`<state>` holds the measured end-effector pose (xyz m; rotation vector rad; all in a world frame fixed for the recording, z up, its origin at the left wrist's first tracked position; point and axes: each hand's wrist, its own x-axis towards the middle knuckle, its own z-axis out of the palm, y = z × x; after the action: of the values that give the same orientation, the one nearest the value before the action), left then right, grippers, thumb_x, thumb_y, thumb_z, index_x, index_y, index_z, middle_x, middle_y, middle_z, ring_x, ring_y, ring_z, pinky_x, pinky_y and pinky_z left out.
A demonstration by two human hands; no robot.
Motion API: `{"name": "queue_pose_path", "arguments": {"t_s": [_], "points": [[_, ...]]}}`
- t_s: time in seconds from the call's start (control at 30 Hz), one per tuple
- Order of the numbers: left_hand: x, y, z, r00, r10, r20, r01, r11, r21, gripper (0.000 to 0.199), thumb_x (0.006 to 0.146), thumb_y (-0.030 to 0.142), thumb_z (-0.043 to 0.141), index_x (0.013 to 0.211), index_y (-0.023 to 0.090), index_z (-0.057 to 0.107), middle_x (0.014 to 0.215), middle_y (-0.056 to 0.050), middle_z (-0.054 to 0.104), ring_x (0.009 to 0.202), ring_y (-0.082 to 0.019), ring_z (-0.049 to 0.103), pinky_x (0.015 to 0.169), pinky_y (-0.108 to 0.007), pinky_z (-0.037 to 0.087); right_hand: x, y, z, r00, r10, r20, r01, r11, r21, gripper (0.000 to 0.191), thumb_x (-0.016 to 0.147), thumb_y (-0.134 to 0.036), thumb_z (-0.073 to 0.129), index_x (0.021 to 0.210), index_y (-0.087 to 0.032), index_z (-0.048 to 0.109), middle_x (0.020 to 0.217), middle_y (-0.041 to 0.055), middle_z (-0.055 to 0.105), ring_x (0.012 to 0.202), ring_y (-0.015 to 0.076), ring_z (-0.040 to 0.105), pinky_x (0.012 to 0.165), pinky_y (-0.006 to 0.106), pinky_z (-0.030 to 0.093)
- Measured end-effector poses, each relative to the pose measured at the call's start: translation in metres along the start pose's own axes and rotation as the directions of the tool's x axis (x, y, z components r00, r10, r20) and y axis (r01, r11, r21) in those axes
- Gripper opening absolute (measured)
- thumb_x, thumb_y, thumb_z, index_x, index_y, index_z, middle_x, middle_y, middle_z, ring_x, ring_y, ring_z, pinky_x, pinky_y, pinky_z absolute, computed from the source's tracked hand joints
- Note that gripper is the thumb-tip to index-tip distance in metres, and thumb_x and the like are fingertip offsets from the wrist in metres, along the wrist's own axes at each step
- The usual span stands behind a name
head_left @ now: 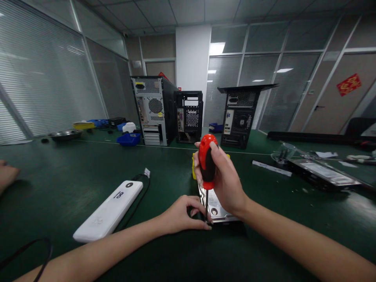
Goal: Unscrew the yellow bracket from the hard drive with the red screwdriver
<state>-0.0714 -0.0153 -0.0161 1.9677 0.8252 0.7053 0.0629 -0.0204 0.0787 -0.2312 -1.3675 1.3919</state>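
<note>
A screwdriver (209, 164) with a red and black handle stands nearly upright in my right hand (227, 178), whose fingers wrap round the handle. Its thin shaft points down to the near left corner of a silver hard drive (217, 211) lying on the green table. My left hand (190, 213) is at that same corner, thumb and fingers closed around the screwdriver's tip; whatever is pinched there is too small to name. Behind the drive, partly hidden by my right hand, is a yellow object (194, 166).
A white power bank (108, 211) with a black cable lies on the green table (164, 168) at left. Computer cases (172, 113) (239, 117) and a blue bin (128, 139) stand behind. Another drive (326, 172) lies right. Another person's hand (7, 175) shows far left.
</note>
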Motion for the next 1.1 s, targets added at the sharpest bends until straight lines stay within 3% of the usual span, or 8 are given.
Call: {"name": "queue_pose_path", "arguments": {"t_s": [0.1, 0.33, 0.57, 0.67, 0.8, 0.93, 1.1], "points": [[-0.0003, 0.0002, -0.0005, 1.000, 0.003, 0.013, -0.003, 1.000, -0.011, 0.024, 0.069, 0.030, 0.076, 0.087, 0.016, 0.075, 0.083, -0.001, 0.059, 0.068, -0.010, 0.042, 0.057, -0.020, 0.031, 0.0001, -0.0005, -0.0003, 1.000, 0.016, -0.002, -0.016, 0.999, 0.039, 0.037, 0.088, -0.055, 0.043, 0.099, -0.020, 0.048, 0.073, -0.0025, 0.050, 0.048, 0.0049, 0.042, 0.044, 0.022, 0.032], [-0.0004, -0.0014, -0.0010, 1.000, -0.016, 0.016, 0.016, 1.000, -0.024, 0.024, 0.068, 0.031, 0.077, 0.088, 0.017, 0.075, 0.081, -0.001, 0.058, 0.067, -0.010, 0.041, 0.057, -0.020, 0.031, 0.0007, -0.0020, 0.0017, 0.997, 0.006, -0.074, -0.010, 0.999, -0.047, 0.030, 0.082, -0.042, 0.062, 0.089, -0.023, 0.039, 0.069, -0.0065, 0.049, 0.045, 0.0039, 0.042, 0.043, 0.020, 0.032], [0.0003, -0.0010, -0.0012, 0.999, -0.036, 0.019, 0.036, 0.999, -0.026, 0.024, 0.067, 0.030, 0.078, 0.087, 0.017, 0.076, 0.082, 0.000, 0.060, 0.067, -0.010, 0.041, 0.057, -0.021, 0.029, 0.0047, 0.0001, -0.0017, 1.000, 0.013, 0.021, -0.013, 1.000, 0.001, 0.044, 0.089, -0.057, 0.037, 0.097, -0.017, 0.053, 0.074, -0.0005, 0.054, 0.051, 0.0063, 0.050, 0.049, 0.023, 0.040], [0.0006, -0.0013, -0.0009, 0.999, -0.032, 0.019, 0.032, 0.999, -0.025, 0.024, 0.066, 0.030, 0.078, 0.087, 0.017, 0.076, 0.081, 0.000, 0.060, 0.067, -0.010, 0.041, 0.057, -0.021, 0.029, 0.0053, 0.0013, -0.0028, 1.000, -0.007, 0.011, 0.007, 1.000, -0.003, 0.037, 0.086, -0.055, 0.047, 0.103, -0.022, 0.045, 0.070, -0.0039, 0.052, 0.046, 0.0054, 0.044, 0.042, 0.021, 0.034], [0.0007, -0.0021, -0.0008, 0.999, -0.030, 0.011, 0.030, 0.999, -0.030, 0.026, 0.066, 0.031, 0.078, 0.087, 0.017, 0.075, 0.079, 0.000, 0.059, 0.065, -0.010, 0.039, 0.056, -0.021, 0.028, 0.0054, 0.0024, -0.0040, 0.999, -0.028, -0.026, 0.027, 0.999, -0.037, 0.031, 0.083, -0.042, 0.060, 0.096, -0.025, 0.037, 0.073, -0.0063, 0.050, 0.043, 0.0040, 0.041, 0.037, 0.020, 0.029], [0.0006, -0.0015, -0.0013, 0.998, -0.054, -0.012, 0.054, 0.999, 0.003, 0.028, 0.064, 0.034, 0.080, 0.086, 0.017, 0.076, 0.072, 0.002, 0.050, 0.063, -0.009, 0.037, 0.056, -0.021, 0.028, 0.0053, 0.0024, -0.0060, 1.000, -0.024, -0.018, 0.024, 1.000, -0.020, 0.025, 0.086, -0.044, 0.054, 0.091, -0.022, 0.042, 0.079, -0.0041, 0.049, 0.046, 0.0038, 0.045, 0.039, 0.020, 0.032], [0.0005, -0.0025, -0.0005, 0.994, -0.082, -0.078, 0.084, 0.996, 0.017, 0.031, 0.060, 0.037, 0.081, 0.080, 0.014, 0.075, 0.073, 0.002, 0.050, 0.061, -0.009, 0.036, 0.054, -0.021, 0.027, 0.0045, 0.0003, -0.0058, 0.997, -0.014, 0.081, 0.007, 0.996, 0.084, 0.036, 0.091, -0.050, 0.039, 0.099, -0.018, 0.053, 0.083, 0.0007, 0.050, 0.054, 0.0062, 0.048, 0.045, 0.022, 0.037]]}}
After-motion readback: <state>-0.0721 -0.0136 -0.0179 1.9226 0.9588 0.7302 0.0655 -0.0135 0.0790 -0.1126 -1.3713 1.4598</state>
